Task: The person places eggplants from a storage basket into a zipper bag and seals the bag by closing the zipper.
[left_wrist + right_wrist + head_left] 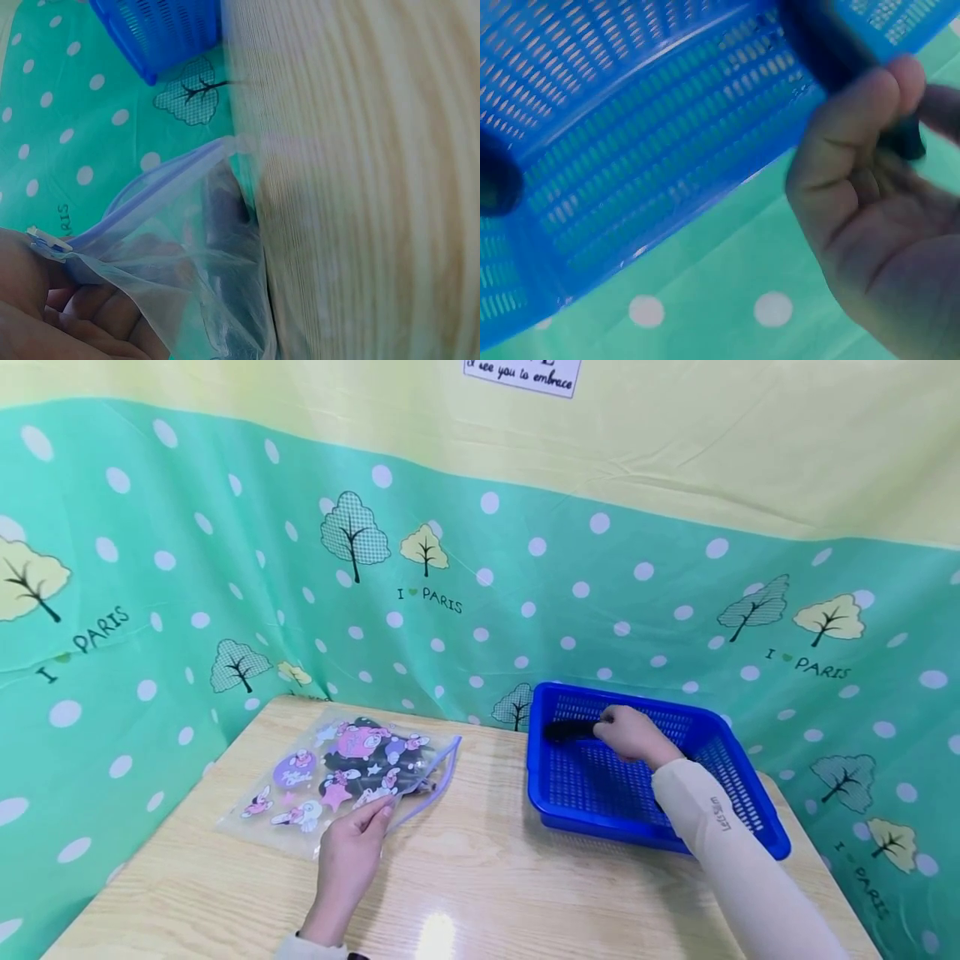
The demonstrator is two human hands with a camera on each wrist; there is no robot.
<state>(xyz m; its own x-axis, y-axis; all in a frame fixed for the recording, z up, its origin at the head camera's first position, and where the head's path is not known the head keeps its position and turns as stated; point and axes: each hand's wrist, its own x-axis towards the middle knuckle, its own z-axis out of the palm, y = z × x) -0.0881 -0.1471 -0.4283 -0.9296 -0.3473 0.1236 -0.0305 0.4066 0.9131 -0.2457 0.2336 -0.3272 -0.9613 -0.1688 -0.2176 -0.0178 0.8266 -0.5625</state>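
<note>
My left hand [351, 847] pinches the opening edge of a clear zip bag [255, 835] printed with pink and purple cartoon figures. The bag lies on the table, its lilac zip edge [154, 187] spread apart and a white slider [49, 240] right by my thumb. Dark things [397, 760] show through the plastic. My right hand [633, 733] is inside a blue plastic basket [547, 793], gripping a black elongated object [570, 729] by one end. I cannot tell its kind. Another dark rounded thing [496, 176] shows at the left of the right wrist view.
The basket has slotted walls and stands at the table's back right. A wooden table [480, 893] carries both bag and basket. Behind it hangs a green and yellow curtain [480, 543] with dots and trees, right against the table's far edge.
</note>
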